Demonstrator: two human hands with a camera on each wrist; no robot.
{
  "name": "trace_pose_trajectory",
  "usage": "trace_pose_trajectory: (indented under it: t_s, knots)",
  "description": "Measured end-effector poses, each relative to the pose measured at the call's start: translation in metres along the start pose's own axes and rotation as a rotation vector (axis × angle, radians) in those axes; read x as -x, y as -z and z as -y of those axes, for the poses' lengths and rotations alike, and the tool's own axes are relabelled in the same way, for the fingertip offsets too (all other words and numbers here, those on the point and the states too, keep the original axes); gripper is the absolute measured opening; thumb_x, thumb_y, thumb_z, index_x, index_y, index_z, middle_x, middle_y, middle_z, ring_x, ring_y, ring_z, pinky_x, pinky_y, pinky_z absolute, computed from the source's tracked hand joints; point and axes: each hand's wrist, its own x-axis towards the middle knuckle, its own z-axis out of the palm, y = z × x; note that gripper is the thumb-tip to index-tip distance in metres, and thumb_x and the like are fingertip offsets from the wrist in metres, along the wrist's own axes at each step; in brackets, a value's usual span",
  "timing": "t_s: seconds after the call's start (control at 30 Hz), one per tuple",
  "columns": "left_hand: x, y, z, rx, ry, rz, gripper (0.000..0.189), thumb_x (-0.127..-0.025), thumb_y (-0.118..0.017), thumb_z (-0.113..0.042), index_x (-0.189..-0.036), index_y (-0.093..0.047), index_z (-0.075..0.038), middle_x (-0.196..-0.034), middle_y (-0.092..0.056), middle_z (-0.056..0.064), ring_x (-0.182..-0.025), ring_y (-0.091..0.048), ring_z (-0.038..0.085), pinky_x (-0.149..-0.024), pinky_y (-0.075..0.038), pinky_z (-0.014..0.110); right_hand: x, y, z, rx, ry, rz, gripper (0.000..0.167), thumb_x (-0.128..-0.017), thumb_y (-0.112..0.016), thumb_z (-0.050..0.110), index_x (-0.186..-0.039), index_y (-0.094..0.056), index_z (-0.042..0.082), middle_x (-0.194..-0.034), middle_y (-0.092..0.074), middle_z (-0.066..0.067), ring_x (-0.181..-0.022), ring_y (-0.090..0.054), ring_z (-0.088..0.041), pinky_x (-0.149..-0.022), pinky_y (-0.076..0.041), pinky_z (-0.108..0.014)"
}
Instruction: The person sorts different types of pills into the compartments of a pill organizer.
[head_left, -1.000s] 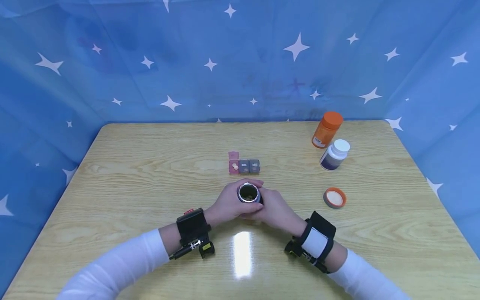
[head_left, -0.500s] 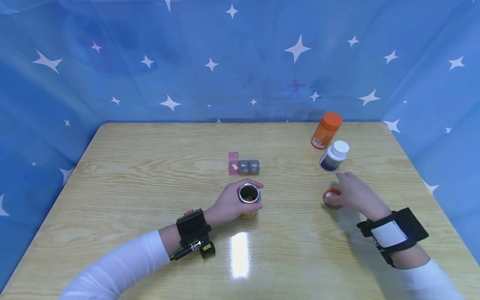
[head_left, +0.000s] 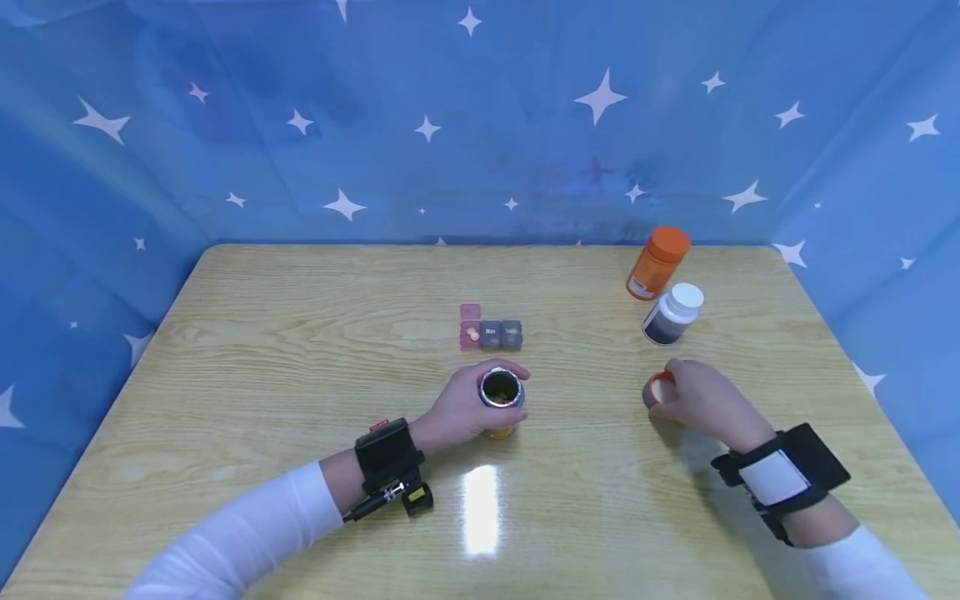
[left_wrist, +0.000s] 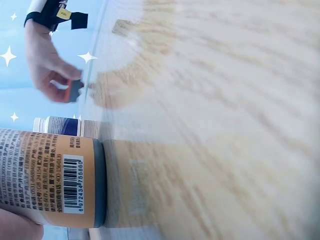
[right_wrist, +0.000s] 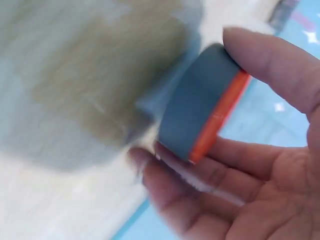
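My left hand grips an uncapped bottle near the middle of the table. It stands upright, and its open mouth faces up with something small inside. The left wrist view shows an orange label with a barcode and a grey base. Off to the right, my right hand pinches a screw cap between thumb and fingers. This cap is grey outside with an orange rim and a pale inside. It is tilted on edge and off the tabletop in the left wrist view.
A small pill organizer lies beyond the bottle; its pink compartment is open and has pills in it. At the back right stand an orange bottle and a white-capped bottle. A blue star-printed curtain borders the table.
My right hand has left the bottle, moved right to the cap lying on the table, taken hold of it and tilted it up. My left hand stays on the bottle.
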Motion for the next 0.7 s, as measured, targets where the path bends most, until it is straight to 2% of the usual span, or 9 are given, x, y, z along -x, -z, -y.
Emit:
trace_pose_trajectory:
  t_s: [0.1, 0.23, 0.33, 0.47, 0.57, 0.7]
  knots:
    - [0.0, 0.0, 0.001, -0.004, 0.004, 0.004, 0.045, -0.073, -0.074, -0.004, -0.115, -0.058, 0.0, -0.116, -0.06, 0.021, -0.106, -0.056, 0.03, -0.097, -0.042, 0.043, 0.0, 0.004, 0.023, -0.031, 0.131, -0.072, 0.046, -0.073, -0.074, 0.018, -0.108, -0.055, -0.006, -0.092, -0.061, -0.015, -0.076, -0.054, -0.022, -0.065, -0.047, -0.034]
    - [0.0, -0.001, 0.001, -0.011, 0.0, -0.003, 0.045, -0.073, -0.074, -0.004, -0.114, -0.058, 0.001, -0.115, -0.061, 0.02, -0.105, -0.056, 0.027, -0.096, -0.042, 0.043, 0.004, 0.007, 0.069, -0.055, 0.318, -0.16, 0.053, -0.072, -0.075, 0.014, -0.118, -0.054, -0.003, -0.109, -0.061, -0.016, -0.091, -0.058, -0.024, -0.079, -0.051, -0.041]
    - [-0.001, -0.003, 0.001, -0.021, -0.012, -0.017, 0.044, -0.072, -0.075, -0.004, -0.113, -0.059, 0.0, -0.111, -0.062, 0.019, -0.102, -0.057, 0.028, -0.095, -0.043, 0.044, 0.006, 0.012, 0.103, -0.043, 0.403, -0.159, 0.059, -0.071, -0.076, 0.012, -0.123, -0.052, 0.0, -0.116, -0.06, -0.015, -0.098, -0.059, -0.024, -0.083, -0.052, -0.039]
    - [-0.001, -0.003, 0.001, -0.039, -0.022, -0.022, 0.043, -0.072, -0.075, -0.005, -0.112, -0.059, -0.003, -0.107, -0.064, 0.014, -0.098, -0.058, 0.025, -0.092, -0.046, 0.04, 0.007, 0.022, 0.135, 0.064, 0.507, -0.129, 0.053, -0.069, -0.079, 0.013, -0.115, -0.053, 0.002, -0.104, -0.061, -0.011, -0.088, -0.057, -0.02, -0.077, -0.053, -0.032]
    - [0.0, -0.001, 0.002, -0.054, -0.012, -0.015, 0.044, -0.073, -0.074, -0.005, -0.113, -0.058, -0.003, -0.107, -0.065, 0.013, -0.097, -0.058, 0.021, -0.09, -0.047, 0.034, 0.005, 0.025, 0.148, 0.108, 0.59, -0.123, 0.051, -0.068, -0.081, 0.019, -0.11, -0.056, 0.004, -0.098, -0.059, -0.007, -0.084, -0.053, -0.017, -0.074, -0.051, -0.029]
    - [0.002, 0.0, 0.001, -0.073, 0.002, -0.005, 0.052, -0.072, -0.073, -0.003, -0.121, -0.054, -0.001, -0.116, -0.062, 0.015, -0.106, -0.057, 0.023, -0.094, -0.045, 0.03, -0.002, 0.026, 0.155, 0.039, 0.654, -0.088, 0.063, -0.069, -0.081, 0.029, -0.122, -0.055, 0.006, -0.112, -0.06, -0.007, -0.097, -0.053, -0.019, -0.081, -0.049, -0.03]
